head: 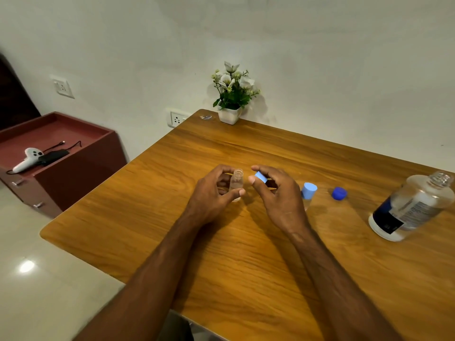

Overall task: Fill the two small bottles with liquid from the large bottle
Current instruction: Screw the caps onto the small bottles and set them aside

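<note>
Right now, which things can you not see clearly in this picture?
Head view only:
- Liquid level in the open small bottle: left hand covers it.
- Capped small bottle: body partly behind right hand, contents unclear.
- Large bottle label: text too small.

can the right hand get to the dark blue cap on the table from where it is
Probably yes, but not freely: the right hand already pinches a light blue cap, and the capped small bottle stands between it and the dark blue cap.
</note>
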